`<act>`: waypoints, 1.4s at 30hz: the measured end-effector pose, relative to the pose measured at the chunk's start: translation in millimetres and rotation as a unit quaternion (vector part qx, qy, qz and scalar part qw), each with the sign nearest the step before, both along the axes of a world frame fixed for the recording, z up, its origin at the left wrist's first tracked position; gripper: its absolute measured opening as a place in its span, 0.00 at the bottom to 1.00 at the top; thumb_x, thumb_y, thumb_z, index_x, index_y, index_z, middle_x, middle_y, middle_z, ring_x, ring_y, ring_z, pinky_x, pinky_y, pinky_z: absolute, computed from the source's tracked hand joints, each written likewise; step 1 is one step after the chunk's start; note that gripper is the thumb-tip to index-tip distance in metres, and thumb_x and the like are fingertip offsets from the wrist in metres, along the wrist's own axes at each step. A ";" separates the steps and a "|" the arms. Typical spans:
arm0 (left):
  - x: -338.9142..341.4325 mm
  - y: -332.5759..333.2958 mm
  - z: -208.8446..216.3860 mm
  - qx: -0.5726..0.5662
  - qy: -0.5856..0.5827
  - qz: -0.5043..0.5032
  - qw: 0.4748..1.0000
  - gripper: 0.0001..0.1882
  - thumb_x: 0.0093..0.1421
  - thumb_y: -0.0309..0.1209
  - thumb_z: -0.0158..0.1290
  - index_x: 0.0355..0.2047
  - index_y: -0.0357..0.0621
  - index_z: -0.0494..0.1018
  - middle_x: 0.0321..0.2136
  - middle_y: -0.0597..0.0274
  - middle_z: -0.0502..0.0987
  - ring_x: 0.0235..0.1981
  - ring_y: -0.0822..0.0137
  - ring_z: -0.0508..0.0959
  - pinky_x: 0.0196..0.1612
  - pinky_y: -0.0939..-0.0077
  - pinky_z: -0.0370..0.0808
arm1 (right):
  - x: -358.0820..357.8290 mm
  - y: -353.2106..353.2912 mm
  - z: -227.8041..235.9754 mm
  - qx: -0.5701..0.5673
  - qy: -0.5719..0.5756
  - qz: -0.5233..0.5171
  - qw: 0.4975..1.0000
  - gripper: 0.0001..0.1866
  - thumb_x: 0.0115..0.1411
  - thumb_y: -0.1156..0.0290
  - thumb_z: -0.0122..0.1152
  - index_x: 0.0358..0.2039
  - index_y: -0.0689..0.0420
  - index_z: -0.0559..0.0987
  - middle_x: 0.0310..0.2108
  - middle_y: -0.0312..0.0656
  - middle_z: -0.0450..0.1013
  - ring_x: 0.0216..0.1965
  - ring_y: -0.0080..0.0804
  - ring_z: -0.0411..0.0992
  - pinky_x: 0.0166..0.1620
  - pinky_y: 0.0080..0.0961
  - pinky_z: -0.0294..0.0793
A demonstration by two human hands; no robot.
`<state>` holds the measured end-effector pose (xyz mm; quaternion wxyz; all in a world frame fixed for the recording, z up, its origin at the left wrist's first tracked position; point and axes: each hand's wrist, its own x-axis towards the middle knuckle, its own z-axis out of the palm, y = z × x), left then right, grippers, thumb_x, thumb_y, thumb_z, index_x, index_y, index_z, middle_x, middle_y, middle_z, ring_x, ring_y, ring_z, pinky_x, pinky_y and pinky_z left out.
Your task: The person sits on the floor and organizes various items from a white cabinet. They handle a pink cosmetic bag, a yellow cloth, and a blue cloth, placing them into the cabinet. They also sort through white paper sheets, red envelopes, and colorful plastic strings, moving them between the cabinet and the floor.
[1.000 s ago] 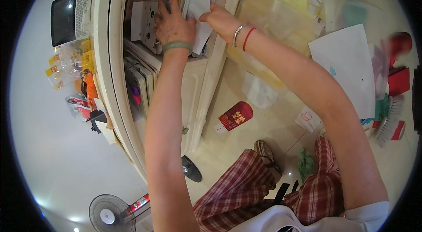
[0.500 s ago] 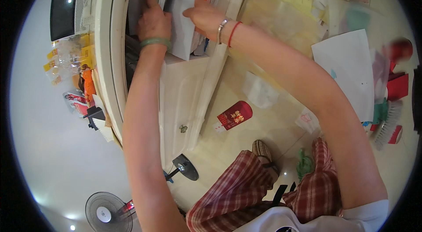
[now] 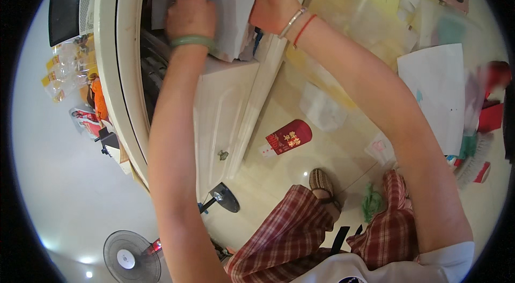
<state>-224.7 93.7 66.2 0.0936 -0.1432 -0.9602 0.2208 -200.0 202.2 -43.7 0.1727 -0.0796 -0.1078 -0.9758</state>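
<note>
the left hand (image 3: 190, 15), with a green bangle (image 3: 193, 42) on the wrist, is inside the open cabinet (image 3: 225, 101), its index finger stretched forward; whether the fingers grasp something, i cannot tell. the white papers (image 3: 232, 9) stand upright in the cabinet, between both hands. the right hand (image 3: 274, 4) is just beside their right edge, thumb raised; its other fingers are partly hidden, so their grip i cannot tell. on the tiled floor (image 3: 268, 192) lies a red envelope (image 3: 291, 137).
</note>
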 end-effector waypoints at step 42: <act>-12.5 10.4 6.8 -0.048 -0.085 0.017 0.995 0.43 0.55 0.32 0.56 0.66 0.55 0.44 0.50 0.40 0.71 0.45 0.41 0.76 0.48 0.51 0.74 | 2.7 -64.6 8.8 0.295 -0.150 -0.051 0.942 0.20 0.57 0.83 0.47 0.52 0.63 0.65 0.49 0.50 0.67 0.51 0.43 0.65 0.51 0.37 0.69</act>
